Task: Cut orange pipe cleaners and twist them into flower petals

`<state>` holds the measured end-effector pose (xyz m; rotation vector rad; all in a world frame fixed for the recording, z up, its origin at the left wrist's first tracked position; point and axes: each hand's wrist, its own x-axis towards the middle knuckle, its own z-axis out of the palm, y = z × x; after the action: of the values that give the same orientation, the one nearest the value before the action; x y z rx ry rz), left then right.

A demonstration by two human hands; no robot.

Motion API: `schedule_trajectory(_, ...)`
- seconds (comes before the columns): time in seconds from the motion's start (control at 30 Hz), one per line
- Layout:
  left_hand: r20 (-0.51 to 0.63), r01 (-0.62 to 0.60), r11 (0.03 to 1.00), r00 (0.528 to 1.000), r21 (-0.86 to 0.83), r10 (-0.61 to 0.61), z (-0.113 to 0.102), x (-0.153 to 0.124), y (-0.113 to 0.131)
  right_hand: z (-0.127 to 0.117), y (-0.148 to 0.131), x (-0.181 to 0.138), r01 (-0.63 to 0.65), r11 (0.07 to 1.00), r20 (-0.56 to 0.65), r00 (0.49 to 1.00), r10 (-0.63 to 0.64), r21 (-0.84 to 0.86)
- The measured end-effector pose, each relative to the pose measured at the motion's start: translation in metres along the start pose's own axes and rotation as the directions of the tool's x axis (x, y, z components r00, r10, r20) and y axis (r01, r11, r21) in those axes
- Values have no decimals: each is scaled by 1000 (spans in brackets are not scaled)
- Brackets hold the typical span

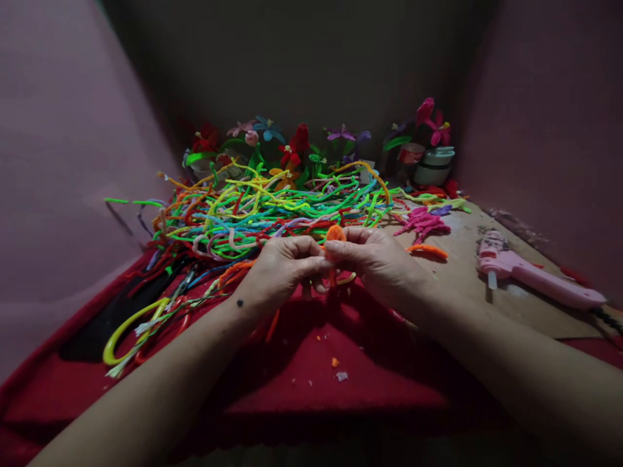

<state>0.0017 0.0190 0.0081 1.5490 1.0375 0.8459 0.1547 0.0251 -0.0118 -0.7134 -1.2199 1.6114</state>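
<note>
My left hand (282, 267) and my right hand (377, 259) meet at the middle of the view, both pinched on a fuzzy orange pipe cleaner (335, 235) that is curled into a small loop between the fingertips. A short orange tail hangs below the fingers. Just behind the hands spreads a big tangled pile of pipe cleaners (272, 207) in green, yellow, red, blue and orange.
A pink glue gun (533, 272) lies on a wooden board (462, 272) at the right. Pink twisted pieces (422, 222) and an orange piece (427, 250) lie on it. Pipe-cleaner flowers (292, 150) and small pots (435, 165) stand at the back. Yellow-handled scissors (134, 324) rest on the red cloth (316, 370).
</note>
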Motion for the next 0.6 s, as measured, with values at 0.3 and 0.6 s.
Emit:
schedule_trajectory(0.3,329,149,961,942,-232,-67,-18,6,-7,-3,0,0,-39,999,142,989,39,-7)
schedule_trajectory(0.6,375,222,945,919,-242,-120,-18,5,1,-5,2,2,-16,1000,150,989,18,-13)
